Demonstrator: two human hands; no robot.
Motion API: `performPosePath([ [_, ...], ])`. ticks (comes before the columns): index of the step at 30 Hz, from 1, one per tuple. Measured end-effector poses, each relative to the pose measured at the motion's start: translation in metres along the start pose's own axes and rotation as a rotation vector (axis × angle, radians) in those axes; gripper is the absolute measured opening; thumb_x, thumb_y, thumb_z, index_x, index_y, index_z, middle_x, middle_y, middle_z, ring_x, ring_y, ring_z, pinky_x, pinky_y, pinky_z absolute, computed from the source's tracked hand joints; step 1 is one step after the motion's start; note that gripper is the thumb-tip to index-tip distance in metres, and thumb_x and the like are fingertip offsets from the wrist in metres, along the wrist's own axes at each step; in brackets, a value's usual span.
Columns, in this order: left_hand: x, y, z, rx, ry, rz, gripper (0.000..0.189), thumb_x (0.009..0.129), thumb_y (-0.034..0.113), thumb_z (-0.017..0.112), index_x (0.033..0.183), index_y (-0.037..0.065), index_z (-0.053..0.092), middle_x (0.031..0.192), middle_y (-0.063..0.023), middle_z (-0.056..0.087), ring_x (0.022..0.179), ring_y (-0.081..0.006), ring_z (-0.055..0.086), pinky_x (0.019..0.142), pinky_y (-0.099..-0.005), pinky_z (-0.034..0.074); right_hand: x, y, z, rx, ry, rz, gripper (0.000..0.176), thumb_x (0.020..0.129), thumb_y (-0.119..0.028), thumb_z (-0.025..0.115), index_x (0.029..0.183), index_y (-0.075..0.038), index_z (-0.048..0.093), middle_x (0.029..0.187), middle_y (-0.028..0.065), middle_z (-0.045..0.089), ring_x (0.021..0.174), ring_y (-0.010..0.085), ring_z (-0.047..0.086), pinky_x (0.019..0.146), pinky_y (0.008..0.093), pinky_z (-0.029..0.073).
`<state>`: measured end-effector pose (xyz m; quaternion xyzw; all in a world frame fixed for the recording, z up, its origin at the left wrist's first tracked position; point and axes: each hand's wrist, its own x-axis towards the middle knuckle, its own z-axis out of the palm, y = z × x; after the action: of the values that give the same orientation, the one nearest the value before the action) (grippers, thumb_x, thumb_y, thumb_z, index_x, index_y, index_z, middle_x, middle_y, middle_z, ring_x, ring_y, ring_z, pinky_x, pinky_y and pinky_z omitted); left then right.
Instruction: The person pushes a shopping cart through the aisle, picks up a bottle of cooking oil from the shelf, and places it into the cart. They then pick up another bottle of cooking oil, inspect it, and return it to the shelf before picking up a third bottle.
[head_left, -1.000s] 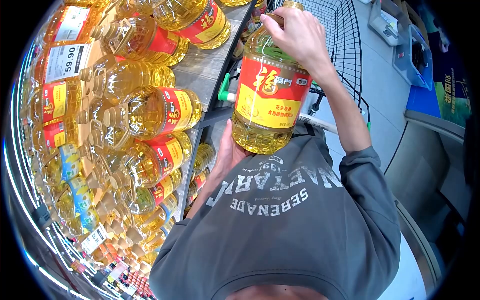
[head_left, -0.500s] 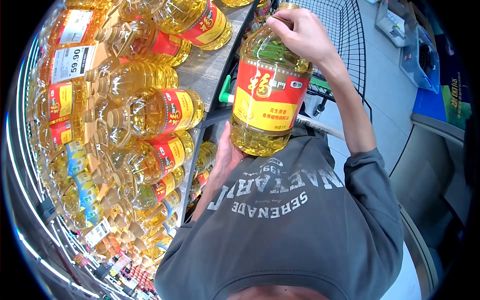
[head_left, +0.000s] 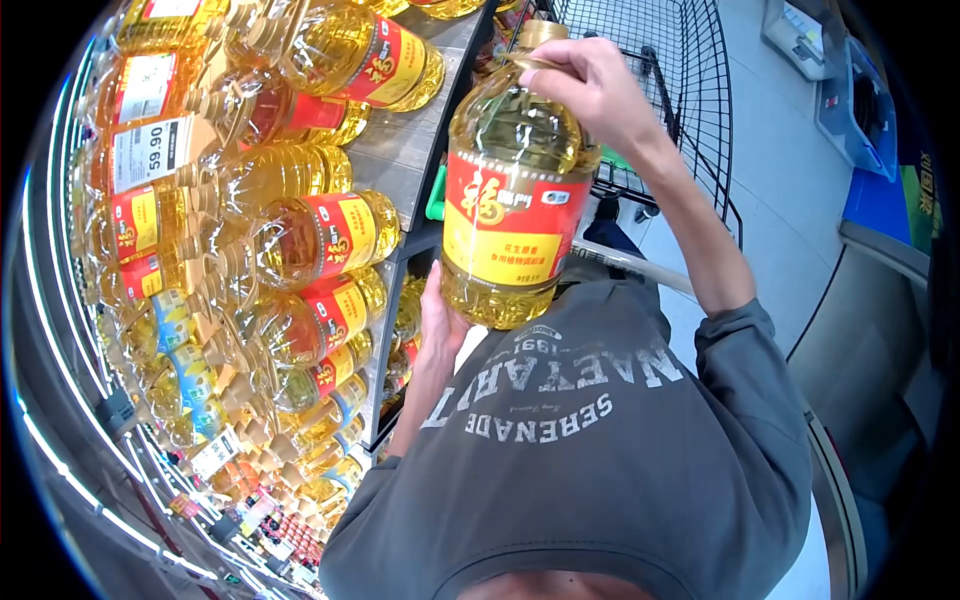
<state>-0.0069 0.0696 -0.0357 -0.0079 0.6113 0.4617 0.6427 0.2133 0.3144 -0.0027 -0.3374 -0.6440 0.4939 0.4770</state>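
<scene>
A large bottle of yellow oil [head_left: 515, 225] with a red and yellow label hangs upright before my chest. My right hand [head_left: 598, 88] is closed round the handle at its neck, just below the gold cap. Low on the bottle's left side, my left hand [head_left: 440, 318] holds it near the base, its fingers partly hidden behind the bottle.
Shelves on the left carry several similar oil bottles [head_left: 335, 237] and a price tag [head_left: 150, 153]. A black wire shopping cart [head_left: 690, 90] stands ahead, its handle bar [head_left: 640, 265] near my waist. A blue bin [head_left: 855, 125] lies at the upper right.
The bottle has moved left and slightly down in the view, with both hands still on it. The shelves and cart have shifted a little in the picture.
</scene>
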Motion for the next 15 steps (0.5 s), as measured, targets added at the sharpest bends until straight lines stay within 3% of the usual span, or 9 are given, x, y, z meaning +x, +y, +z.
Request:
performPosePath([
  [2,-0.004,-0.003,0.006,0.040,0.023,0.022,0.057,0.101,0.047,0.031,0.139,0.006,0.038,0.137,-0.0153,0.049,0.121,-0.0297,0.054,0.094,-0.0487,0.051,-0.008,-0.011,-0.005,-0.094,-0.014,0.034,0.030,0.075,-0.031,0.065,0.081,-0.003,0.073,0.067,0.0156,0.066,0.063,0.0240,0.066,0.060,0.0357,0.050],
  [6,-0.005,-0.009,0.005,0.004,0.078,-0.010,0.054,0.100,0.044,0.032,0.137,0.005,0.041,0.135,-0.0161,0.051,0.122,-0.0306,0.053,0.099,-0.0479,0.048,-0.026,-0.041,-0.002,-0.049,0.064,-0.040,0.027,0.068,-0.032,0.066,0.070,-0.006,0.069,0.055,0.0116,0.062,0.050,0.0257,0.064,0.051,0.0354,0.050],
  [7,-0.005,-0.011,0.002,-0.004,0.120,-0.035,0.053,0.099,0.042,0.033,0.136,0.005,0.042,0.135,-0.0159,0.051,0.122,-0.0306,0.053,0.099,-0.0483,0.047,-0.031,-0.041,0.005,-0.034,0.168,-0.175,0.024,0.067,-0.031,0.065,0.067,-0.007,0.067,0.050,0.0092,0.058,0.046,0.0252,0.062,0.047,0.0355,0.048],
  [12,-0.011,-0.017,-0.009,0.026,0.235,0.010,0.052,0.097,0.041,0.035,0.133,0.006,0.046,0.131,-0.0130,0.055,0.120,-0.0298,0.054,0.100,-0.0483,0.045,-0.060,-0.074,-0.007,0.017,0.190,-0.095,0.030,0.068,-0.033,0.067,0.058,-0.006,0.058,0.044,0.0103,0.051,0.039,0.0288,0.055,0.042,0.0392,0.042],
  [13,-0.013,-0.013,-0.007,0.070,0.247,0.010,0.052,0.097,0.042,0.036,0.133,0.006,0.047,0.131,-0.0129,0.055,0.120,-0.0293,0.054,0.100,-0.0476,0.045,-0.063,-0.077,-0.013,0.011,0.217,-0.092,0.030,0.068,-0.033,0.067,0.058,-0.006,0.058,0.044,0.0103,0.051,0.039,0.0288,0.055,0.042,0.0392,0.042],
  [15,-0.016,-0.002,-0.002,0.122,0.217,0.009,0.052,0.097,0.043,0.036,0.132,0.006,0.047,0.129,-0.0122,0.056,0.116,-0.0279,0.057,0.097,-0.0460,0.048,-0.069,-0.081,-0.026,-0.064,0.183,-0.048,0.023,0.064,-0.021,0.068,0.070,0.000,0.060,0.055,0.0105,0.057,0.041,0.0247,0.054,0.040,0.0311,0.038],
])
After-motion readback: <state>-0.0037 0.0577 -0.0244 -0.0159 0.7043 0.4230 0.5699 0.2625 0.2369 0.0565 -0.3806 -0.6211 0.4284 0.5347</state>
